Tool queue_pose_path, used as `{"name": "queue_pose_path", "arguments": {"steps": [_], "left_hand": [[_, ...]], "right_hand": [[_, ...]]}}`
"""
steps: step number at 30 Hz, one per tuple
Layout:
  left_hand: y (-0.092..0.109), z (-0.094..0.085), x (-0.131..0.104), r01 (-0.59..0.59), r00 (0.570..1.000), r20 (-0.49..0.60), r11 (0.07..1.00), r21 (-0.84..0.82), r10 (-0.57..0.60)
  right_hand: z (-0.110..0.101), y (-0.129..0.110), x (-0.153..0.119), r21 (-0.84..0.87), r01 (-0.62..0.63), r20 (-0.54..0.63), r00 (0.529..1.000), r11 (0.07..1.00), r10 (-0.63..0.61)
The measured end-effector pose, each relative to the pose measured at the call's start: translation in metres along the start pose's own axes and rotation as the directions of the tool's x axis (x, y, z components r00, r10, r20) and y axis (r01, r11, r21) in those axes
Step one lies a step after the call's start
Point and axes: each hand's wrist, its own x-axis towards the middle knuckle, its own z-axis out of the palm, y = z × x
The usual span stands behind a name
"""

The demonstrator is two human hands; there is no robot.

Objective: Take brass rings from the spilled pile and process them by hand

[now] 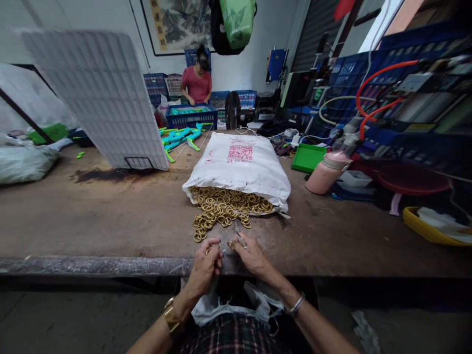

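Note:
Gold-coloured rings (214,215) spill from the open mouth of a white woven sack (236,169) onto the table in front of me. My left hand (205,263) is closed near the table's front edge, fingers curled. A hint of gold shows between its fingers, but what it holds is unclear. Beside it, my right hand (252,255) is also closed. One gold ring (230,245) sticks out at its fingertips, together with a small thin blade-like tool (241,240) whose kind I cannot make out. Both hands are apart, just short of the loose rings.
A white ribbed panel (106,98) stands upright at left. Behind the sack lie turquoise-and-green plastic parts (182,137). At right are a green tray (309,157), a pink bottle (326,173) and a yellow tray (431,228). A person (198,81) works at a blue crate (191,118).

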Motion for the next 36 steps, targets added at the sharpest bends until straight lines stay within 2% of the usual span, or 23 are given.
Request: {"name": "queue_pose_path", "arguments": {"steps": [3,8,13,17,20,23,27,31,36], "left_hand": [[0.002,0.004,0.0,-0.055,0.998,0.039,0.984,0.171,0.049],[-0.002,0.006,0.001,-0.082,0.992,0.109,0.961,0.264,0.055],[-0.005,0.005,0.0,-0.135,0.99,0.072,0.948,0.289,0.12],[0.0,0.006,-0.005,-0.186,0.982,0.077,0.936,0.299,0.171],[0.004,0.007,-0.008,-0.138,0.989,0.083,0.955,0.263,0.12],[0.005,0.006,-0.01,-0.037,0.995,0.096,0.981,0.193,0.019],[0.002,0.002,-0.011,0.043,0.987,0.147,0.991,0.13,-0.063],[0.0,-0.001,-0.012,0.04,0.982,0.181,0.994,0.106,-0.059],[-0.005,-0.004,-0.011,0.02,0.97,0.243,0.999,0.046,-0.031]], "right_hand": [[0.0,-0.008,-0.004,0.115,-0.018,0.073,0.997,0.993,0.009],[0.003,-0.012,-0.008,0.23,-0.079,0.083,0.995,0.97,0.061],[0.01,-0.007,-0.008,0.271,-0.149,0.022,0.989,0.951,0.148],[0.015,-0.006,-0.009,0.411,-0.282,0.152,0.959,0.867,0.24],[0.016,-0.006,-0.009,0.486,-0.32,0.196,0.947,0.814,0.255],[0.015,-0.008,-0.009,0.453,-0.275,0.147,0.961,0.848,0.234],[0.013,-0.013,-0.01,0.313,-0.191,0.042,0.981,0.93,0.187],[0.013,-0.018,-0.011,0.23,-0.133,0.001,0.991,0.964,0.137],[0.014,-0.02,-0.013,0.275,-0.155,0.024,0.988,0.949,0.154]]}}
